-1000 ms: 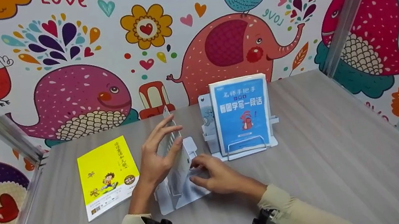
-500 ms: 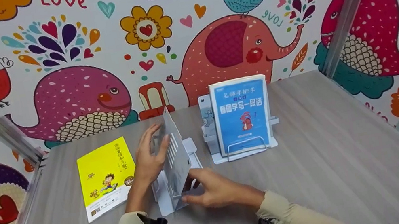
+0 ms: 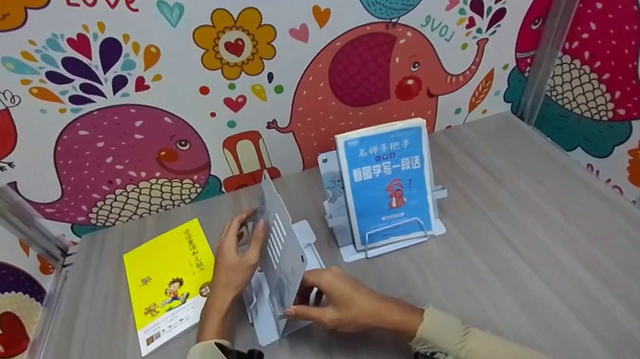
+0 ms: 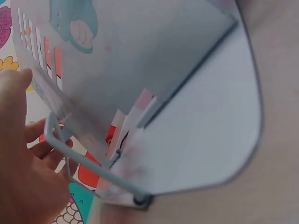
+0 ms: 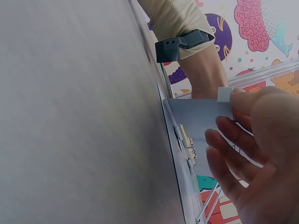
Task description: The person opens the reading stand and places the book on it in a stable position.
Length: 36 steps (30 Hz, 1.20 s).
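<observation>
A white metal book stand (image 3: 284, 255) with a slotted back panel stands edge-on at the table's middle. My left hand (image 3: 234, 262) is at the panel's left side, thumb and index fingertip right at it. In the left wrist view, this hand (image 4: 35, 154) lies beside the wire holder (image 4: 98, 169), its thumb extended. At the panel's lower near corner my right hand (image 3: 341, 301) grips the stand. The right wrist view shows its thumb (image 5: 243, 100) against a small white tab (image 5: 224, 94), with the other fingers curled in front of the panel.
A yellow book (image 3: 170, 281) lies flat to the left of the stand. To the right, a blue book (image 3: 390, 193) stands upright on a second white book stand (image 3: 337, 209). A patterned wall (image 3: 276, 3) closes off the back of the table (image 3: 547, 271).
My left hand has drawn down and left along the panel, its fingers more bent. The right hand has moved left and nearer to the panel's lower corner. The books are unmoved.
</observation>
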Each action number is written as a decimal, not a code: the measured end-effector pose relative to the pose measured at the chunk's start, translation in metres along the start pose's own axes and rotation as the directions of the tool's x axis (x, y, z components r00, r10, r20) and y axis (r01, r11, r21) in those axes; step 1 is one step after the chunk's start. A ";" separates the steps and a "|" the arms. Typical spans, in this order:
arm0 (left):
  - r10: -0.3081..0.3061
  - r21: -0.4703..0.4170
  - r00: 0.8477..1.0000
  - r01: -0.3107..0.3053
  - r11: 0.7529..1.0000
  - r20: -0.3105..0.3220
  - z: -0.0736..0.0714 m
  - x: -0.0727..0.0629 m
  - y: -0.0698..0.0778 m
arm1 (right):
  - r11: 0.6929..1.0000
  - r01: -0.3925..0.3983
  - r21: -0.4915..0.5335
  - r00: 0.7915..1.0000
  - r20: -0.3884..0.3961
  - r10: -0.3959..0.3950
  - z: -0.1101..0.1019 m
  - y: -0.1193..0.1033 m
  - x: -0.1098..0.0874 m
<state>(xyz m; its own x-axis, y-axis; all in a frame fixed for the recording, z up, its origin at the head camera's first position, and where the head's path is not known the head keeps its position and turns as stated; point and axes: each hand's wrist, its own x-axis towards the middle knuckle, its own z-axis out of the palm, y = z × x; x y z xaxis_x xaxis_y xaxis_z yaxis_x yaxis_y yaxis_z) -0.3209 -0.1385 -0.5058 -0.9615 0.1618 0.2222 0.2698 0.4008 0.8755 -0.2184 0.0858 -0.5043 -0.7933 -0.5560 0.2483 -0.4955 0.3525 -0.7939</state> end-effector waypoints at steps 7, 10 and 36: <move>0.004 0.011 1.000 -0.004 1.000 -0.025 0.001 -0.003 0.000 | 0.999 0.023 -0.046 1.000 -0.018 -0.024 -0.001 0.001 -0.001; 0.009 0.008 0.999 -0.009 1.000 -0.035 0.000 -0.003 0.000 | 0.999 0.019 -0.038 1.000 -0.011 -0.019 -0.003 0.000 -0.001; -0.021 -0.001 0.996 0.021 1.000 -0.085 -0.021 -0.015 -0.010 | 0.999 0.019 0.044 1.000 -0.003 -0.019 -0.017 0.010 -0.016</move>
<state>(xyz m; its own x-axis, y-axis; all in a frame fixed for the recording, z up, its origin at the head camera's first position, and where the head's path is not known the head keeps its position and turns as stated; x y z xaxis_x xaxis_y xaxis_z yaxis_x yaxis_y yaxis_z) -0.3105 -0.1633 -0.5086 -0.9678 0.0758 0.2400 0.2499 0.4028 0.8805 -0.2161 0.1111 -0.5068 -0.7846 -0.5606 0.2647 -0.4945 0.3082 -0.8127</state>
